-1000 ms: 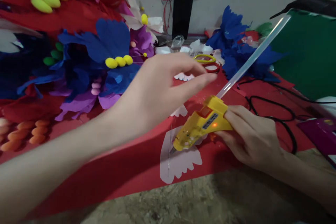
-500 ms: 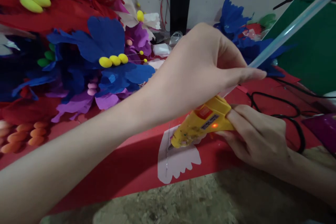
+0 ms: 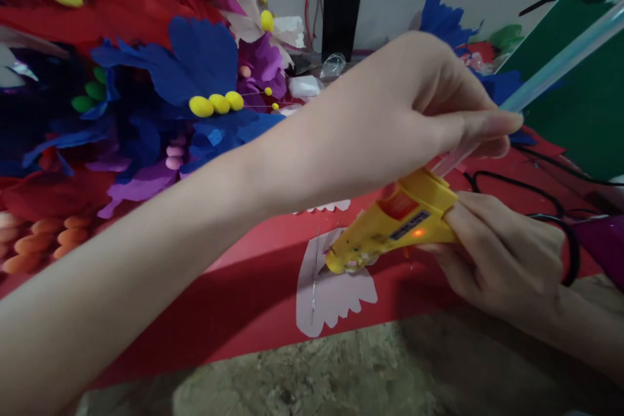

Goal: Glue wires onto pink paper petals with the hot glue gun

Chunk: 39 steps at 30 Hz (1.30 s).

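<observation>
Along the near edge of the red sheet (image 3: pixel 229 312), which covers all but a mottled strip of the table (image 3: pixel 302 377), lies a pale pink scalloped petal (image 3: pixel 341 302) with a thin wire (image 3: pixel 314 286) running lengthwise over it. The dark nozzle of a yellow hot glue gun (image 3: pixel 390 227) points down at the petal; whether it touches cannot be told. The right hand (image 3: pixel 507 253) is closed round the gun's handle, some fingers hidden behind it. On the gun's side, an orange light glows beside a dark label (image 3: pixel 409 225) whose pale lettering is too blurred to read. The left hand (image 3: pixel 429 97) reaches across above, thumb and fingers pinched together on a clear glue stick (image 3: pixel 565 62), which runs from the gun's rear and is cut off at the right. The left wrist partly hides another scalloped piece (image 3: pixel 336 205). Farther off, blue flowers (image 3: pixel 205 65) crowd the sheet's left side; a black slab (image 3: pixel 344 6) is cut off above.
</observation>
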Tool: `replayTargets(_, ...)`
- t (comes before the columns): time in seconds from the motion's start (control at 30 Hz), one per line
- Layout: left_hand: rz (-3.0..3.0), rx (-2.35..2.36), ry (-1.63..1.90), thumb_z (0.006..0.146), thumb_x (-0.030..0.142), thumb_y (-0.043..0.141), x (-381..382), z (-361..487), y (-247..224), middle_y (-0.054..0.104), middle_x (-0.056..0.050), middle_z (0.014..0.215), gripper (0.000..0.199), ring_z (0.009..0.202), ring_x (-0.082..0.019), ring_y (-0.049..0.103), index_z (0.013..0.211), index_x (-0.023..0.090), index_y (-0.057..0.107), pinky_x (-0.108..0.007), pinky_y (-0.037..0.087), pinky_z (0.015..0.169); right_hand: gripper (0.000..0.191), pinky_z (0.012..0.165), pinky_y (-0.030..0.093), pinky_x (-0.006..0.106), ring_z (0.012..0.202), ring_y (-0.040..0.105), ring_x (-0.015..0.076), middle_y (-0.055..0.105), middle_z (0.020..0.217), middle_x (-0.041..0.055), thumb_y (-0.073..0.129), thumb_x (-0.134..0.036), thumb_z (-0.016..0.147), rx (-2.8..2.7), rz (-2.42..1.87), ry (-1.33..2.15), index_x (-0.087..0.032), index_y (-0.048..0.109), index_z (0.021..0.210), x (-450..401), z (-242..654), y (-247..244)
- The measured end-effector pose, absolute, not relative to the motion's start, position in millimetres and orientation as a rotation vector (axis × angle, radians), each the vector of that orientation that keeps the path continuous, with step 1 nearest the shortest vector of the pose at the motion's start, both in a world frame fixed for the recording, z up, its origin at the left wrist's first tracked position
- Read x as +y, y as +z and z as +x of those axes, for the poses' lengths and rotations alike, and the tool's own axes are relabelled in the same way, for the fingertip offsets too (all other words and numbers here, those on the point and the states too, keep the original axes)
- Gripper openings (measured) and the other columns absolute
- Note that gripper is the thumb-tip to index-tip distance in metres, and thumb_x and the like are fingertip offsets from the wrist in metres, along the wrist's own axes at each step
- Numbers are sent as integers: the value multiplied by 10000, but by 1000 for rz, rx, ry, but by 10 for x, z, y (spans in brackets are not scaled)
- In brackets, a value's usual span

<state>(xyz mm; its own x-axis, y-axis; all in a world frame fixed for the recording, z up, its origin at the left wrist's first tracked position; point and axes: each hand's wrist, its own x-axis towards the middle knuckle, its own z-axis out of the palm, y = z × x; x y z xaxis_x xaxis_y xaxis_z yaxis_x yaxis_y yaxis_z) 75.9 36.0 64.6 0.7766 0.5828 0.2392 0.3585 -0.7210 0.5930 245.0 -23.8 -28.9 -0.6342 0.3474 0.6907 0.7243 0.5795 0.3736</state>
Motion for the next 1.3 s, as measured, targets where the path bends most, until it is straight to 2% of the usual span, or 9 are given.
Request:
replayTargets(0.13, 2402, 774, 566, 789, 538, 103, 361, 732, 647, 584, -15, 542, 687, 620, -190, 626, 655, 123, 634, -411, 486, 668, 169, 543, 475, 262, 662, 629, 177, 631, 801, 116, 460, -209, 878, -2259, -847, -858, -90, 494, 992, -245, 2444, -278)
replayTargets(0.3, 2379, 750, 576, 732, 320, -219, 327, 729, 601, 537, -3, 582, 905, 636, -147, 644, 711, 3, 629, -413, 458, 641, 154, 576, 469, 248, 666, 616, 156, 626, 812, 106, 484, -184, 862, -2256, -846, -893, -84, 512, 977, -271, 2429, -263)
replayTargets(0.5, 2436, 839, 576, 763, 406, -173, 301, 762, 615, 459, 19, 520, 855, 685, -137, 629, 541, 68, 581, -386, 478, 671, 163, 602, 448, 247, 726, 604, 157, 600, 841, 112, 440, -207, 889, -2310, -876, -829, -83, 495, 979, -291, 2432, -265)
replayTargets(0.6, 2535, 889, 710, 715, 282, -297, 277, 683, 573, 541, 10, 680, 950, 889, -139, 629, 744, 47, 623, -427, 444, 765, 206, 537, 396, 261, 770, 596, 180, 596, 867, 137, 429, -244, 895, -2324, -913, -808, -72, 488, 992, -286, 2453, -279)
replayTargets(0.73, 2660, 903, 956, 906, 276, 318, 147, 341, 340, 651, -16, 976, 320, 939, -140, 616, 992, 111, 579, -253, 486, 816, 258, 455, 322, 267, 707, 591, 176, 599, 828, 145, 401, -279, 903, -2348, -1003, -799, -52, 517, 947, -256, 2461, -284)
replayTargets(0.83, 2641, 905, 883, 874, 176, 416, -36, 31, 89, 637, -65, 1004, 187, 959, -138, 590, 1009, 119, 532, -256, 474, 868, 290, 465, 342, 250, 653, 579, 150, 599, 799, 122, 370, -300, 912, -2365, -1069, -755, -61, 536, 912, -242, 2451, -288)
replayTargets(0.93, 2554, 970, 660, 803, 400, 557, -202, -161, -128, 610, -91, 1114, 360, 1058, -230, 561, 1068, 165, 491, -397, 467, 924, 286, 490, 375, 237, 664, 583, 146, 605, 802, 115, 369, -301, 908, -2358, -1092, -700, -70, 536, 905, -244, 2439, -304)
replayTargets(1.07, 2506, 973, 481, 659, 474, 694, -287, -204, -293, 546, -138, 1239, 691, 1162, -277, 499, 1188, 131, 411, -446, 404, 1007, 347, 477, 396, 233, 633, 584, 142, 609, 799, 114, 360, -368, 901, -2364, -1158, -638, -70, 538, 902, -253, 2406, -326)
replayTargets(1.3, 2503, 977, 428, 648, 514, 693, -264, -141, -365, 510, -163, 1294, 752, 1237, -297, 423, 1212, 109, 405, -475, 277, 1086, 565, 439, 421, 234, 581, 572, 145, 600, 766, 72, 360, -641, 804, -2398, -1330, -589, -114, 533, 913, -244, 2366, -357)
